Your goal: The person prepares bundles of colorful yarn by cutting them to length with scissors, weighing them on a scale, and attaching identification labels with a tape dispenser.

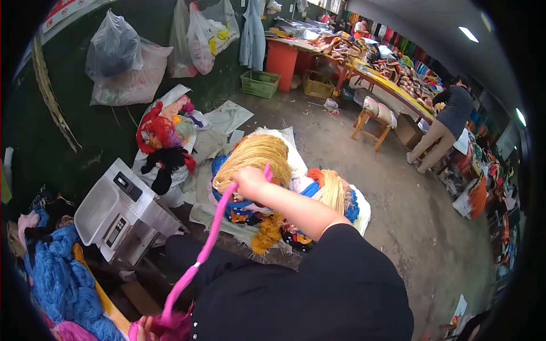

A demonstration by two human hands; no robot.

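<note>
A long bright pink hank of yarn (211, 236), bound by a small white band partway along, stretches diagonally between my hands. My right hand (248, 182) is reached out in front and closed around its upper end, with a short tip sticking out past the fist. Low at the left edge of view, my left hand (147, 328) is closed on the lower end, partly cut off by the frame. Darker magenta yarn (177, 326) bunches beside it. Beyond my right hand lies a big tan yarn bundle (259, 153) on a pile of coloured yarn.
A white weighing scale (116, 213) stands at left, near blue yarn (65, 284). Red and black yarn (162, 133) lies on sacking by the wall. A stool (372, 122) and a long table (392, 85) are further off, where a person (452, 116) stands.
</note>
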